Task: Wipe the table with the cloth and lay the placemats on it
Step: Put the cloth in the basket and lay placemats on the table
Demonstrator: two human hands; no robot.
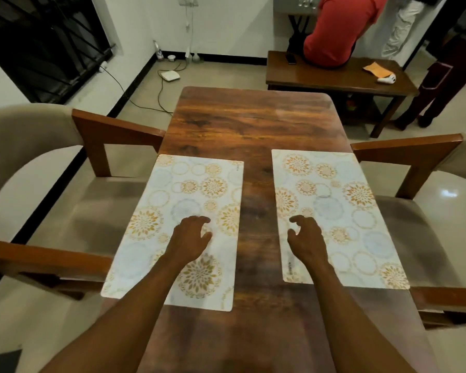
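Fingers of the left hand are bent a little and loose, and they hold nothing. The right hand looks the same, with loose bent fingers and nothing in them. I cannot tell if the fingers touch the mats or are just above them.

Two mats lie flat on the long brown wooden counter. The left white placemat with gold flowers and pale blue rings is under the left hand. It goes right up to the left side of the counter. The right white placemat with the same gold flowers and blue rings is under the right hand, which is over its inner edge. It goes up to the right side of the counter.

Each mat is a long shape with round corners. Its long sides point away from the person, along the counter. A strip of bare wood shows between them. The left mat sits a bit nearer the person than the right one.

A tan soft chair with brown wood arms stands on the left, and another like it on the right.
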